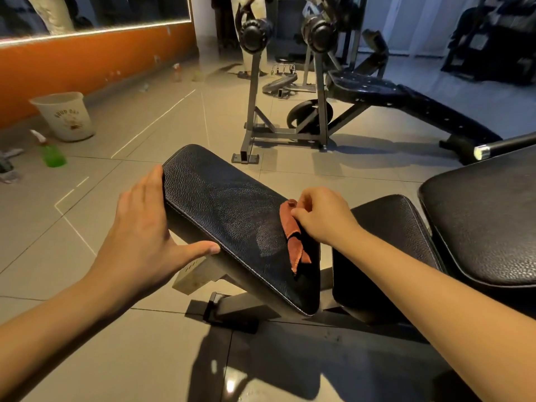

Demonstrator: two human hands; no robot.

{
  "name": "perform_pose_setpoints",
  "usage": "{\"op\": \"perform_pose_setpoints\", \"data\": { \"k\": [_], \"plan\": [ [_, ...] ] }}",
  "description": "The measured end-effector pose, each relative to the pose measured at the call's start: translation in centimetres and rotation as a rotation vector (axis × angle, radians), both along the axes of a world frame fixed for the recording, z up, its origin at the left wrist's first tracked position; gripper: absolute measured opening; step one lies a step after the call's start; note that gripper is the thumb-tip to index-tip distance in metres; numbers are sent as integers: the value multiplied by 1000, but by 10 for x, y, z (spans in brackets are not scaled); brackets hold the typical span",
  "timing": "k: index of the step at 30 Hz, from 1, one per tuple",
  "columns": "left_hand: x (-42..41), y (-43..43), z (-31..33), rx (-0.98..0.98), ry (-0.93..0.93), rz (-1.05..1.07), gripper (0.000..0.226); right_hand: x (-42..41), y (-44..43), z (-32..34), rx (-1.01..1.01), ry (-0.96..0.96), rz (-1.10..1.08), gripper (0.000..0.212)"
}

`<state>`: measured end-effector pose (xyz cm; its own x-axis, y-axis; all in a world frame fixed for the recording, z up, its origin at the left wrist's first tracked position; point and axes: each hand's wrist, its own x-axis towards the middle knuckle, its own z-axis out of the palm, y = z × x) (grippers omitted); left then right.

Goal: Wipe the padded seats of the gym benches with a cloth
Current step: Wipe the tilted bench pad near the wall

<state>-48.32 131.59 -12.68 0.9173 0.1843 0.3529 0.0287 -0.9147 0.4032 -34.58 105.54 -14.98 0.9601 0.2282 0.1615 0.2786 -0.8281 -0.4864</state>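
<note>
My left hand (142,227) lies flat along the left edge of the seat pad (226,207), fingers straight and thumb stretched along its near side, steadying it without gripping. My right hand (322,216) is well apart from it at the pad's right edge, fingers curled and pinching the rust-coloured cloth (291,227). The cloth is folded into a narrow strip. Its bunched top is at my fingertips and its loose tail trails toward me, down over the pad's right side, so its long axis runs roughly near to far. The pad's own long axis runs from near right to far left. Faint dull streaks beside the cloth suggest I've gone over the right half, and I judge this seat partly done. The back pad (388,227) just beside it, the next bench's pad (487,221) to the right and the slanted bench (406,103) farther off look like they're still left. A green spray bottle (52,153) and a pale bucket (65,116) stand on the floor by the orange wall.
</note>
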Motion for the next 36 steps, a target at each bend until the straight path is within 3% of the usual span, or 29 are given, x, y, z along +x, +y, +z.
{"op": "perform_pose_setpoints", "data": {
  "k": [5,10,15,19,21,26,32,36],
  "plan": [
    [1,2,-1,15,3,6,140,-18,0,-3,43,67,55,34],
    [0,-1,0,13,8,14,141,-46,8,9,53,53,78,8],
    [1,0,1,21,17,17,141,-100,22,8,7,-148,390,17],
    [1,-1,1,21,16,16,143,-60,-5,-6,-210,-14,89,8],
    [0,-1,1,11,12,18,143,-54,-10,-1,-260,61,23,15],
    [0,-2,2,12,11,19,141,-105,17,19,-163,13,332,14],
    [1,-1,0,8,9,21,143,-63,-17,5,-314,154,52,6],
    [1,-2,3,-6,15,30,143,-92,3,20,-161,173,242,8]
  ]
}}
